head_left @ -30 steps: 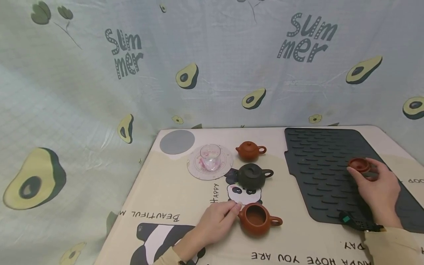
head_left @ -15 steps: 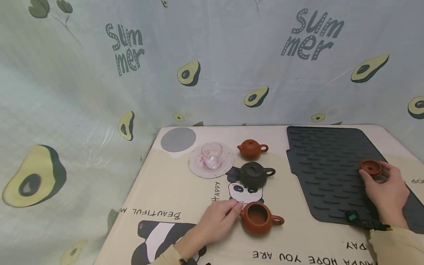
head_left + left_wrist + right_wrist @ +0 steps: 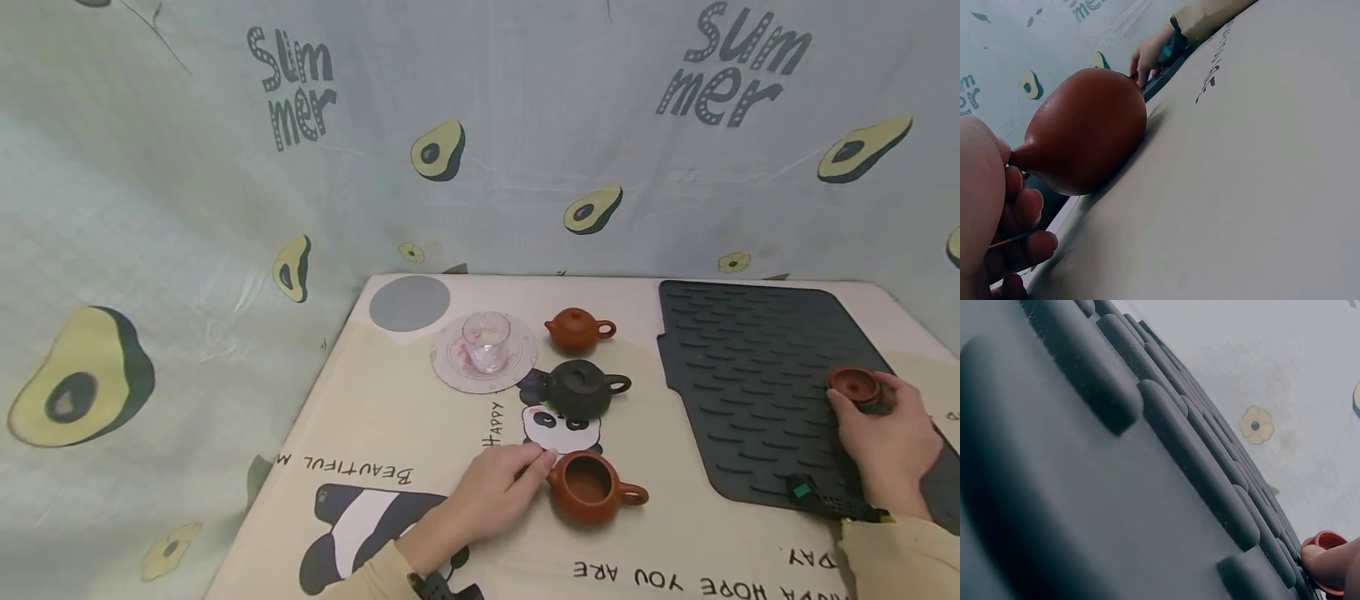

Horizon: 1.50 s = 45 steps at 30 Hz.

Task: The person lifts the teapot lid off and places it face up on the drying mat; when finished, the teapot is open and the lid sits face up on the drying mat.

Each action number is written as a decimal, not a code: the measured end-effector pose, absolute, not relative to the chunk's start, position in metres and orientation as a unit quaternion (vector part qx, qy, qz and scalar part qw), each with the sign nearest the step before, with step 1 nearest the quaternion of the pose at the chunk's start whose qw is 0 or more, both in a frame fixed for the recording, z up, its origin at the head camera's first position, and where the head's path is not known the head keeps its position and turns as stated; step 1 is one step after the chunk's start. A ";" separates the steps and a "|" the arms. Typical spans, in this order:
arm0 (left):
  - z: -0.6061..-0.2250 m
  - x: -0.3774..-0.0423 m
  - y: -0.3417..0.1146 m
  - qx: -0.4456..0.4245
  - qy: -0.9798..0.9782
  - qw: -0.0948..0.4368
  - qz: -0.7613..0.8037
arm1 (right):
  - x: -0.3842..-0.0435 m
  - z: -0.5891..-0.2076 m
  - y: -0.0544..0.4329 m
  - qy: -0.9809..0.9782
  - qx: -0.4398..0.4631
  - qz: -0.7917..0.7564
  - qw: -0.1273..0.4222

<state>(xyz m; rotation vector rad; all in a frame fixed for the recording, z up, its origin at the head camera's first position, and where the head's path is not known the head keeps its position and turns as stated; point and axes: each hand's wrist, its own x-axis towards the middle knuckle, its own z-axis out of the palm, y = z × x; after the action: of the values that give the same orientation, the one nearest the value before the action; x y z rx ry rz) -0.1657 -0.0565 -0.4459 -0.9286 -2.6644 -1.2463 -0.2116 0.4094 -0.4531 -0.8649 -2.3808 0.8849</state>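
Observation:
In the head view a lidless brown-red clay teapot (image 3: 588,492) stands near the front middle, its mouth facing up and its handle to the right. The thumb and fingers of my left hand (image 3: 491,492) pinch its spout; the left wrist view shows the teapot's rounded side (image 3: 1088,128) close up. Far to the right, my right hand (image 3: 892,437) holds a small clay teapot lid (image 3: 855,387) by its edge, underside up, over the dark ribbed mat (image 3: 750,383). Only a bit of the lid (image 3: 1329,539) shows in the right wrist view, so contact with the mat is unclear.
Behind the open teapot stand a black teapot (image 3: 579,390) and a small orange-brown teapot (image 3: 577,331), both lidded. To their left a clear glass (image 3: 486,342) sits on a round pinkish coaster (image 3: 447,367). A grey disc (image 3: 409,303) lies at the back left; a printed curtain (image 3: 510,108) hangs behind.
My right hand has carried the lid rightward over the mat. The left hand keeps its pinch on the teapot's spout, and the head view has shifted slightly.

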 end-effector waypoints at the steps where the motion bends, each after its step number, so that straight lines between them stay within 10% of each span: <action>1: -0.446 -0.166 -0.056 -0.301 -0.864 0.028 -0.403 | -0.212 -0.452 0.410 -0.864 -0.316 0.321 0.224; 45: -0.447 -0.170 -0.058 -0.307 -0.851 0.050 -0.422 | -0.207 -0.450 0.408 -0.849 -0.328 0.346 0.229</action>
<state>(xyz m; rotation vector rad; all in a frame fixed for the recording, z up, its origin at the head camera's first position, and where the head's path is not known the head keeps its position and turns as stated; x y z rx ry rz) -0.1702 -0.0577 -0.4474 -0.9362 -2.5924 -1.2845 -0.2071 0.4077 -0.4502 -0.9033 -2.3360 0.9522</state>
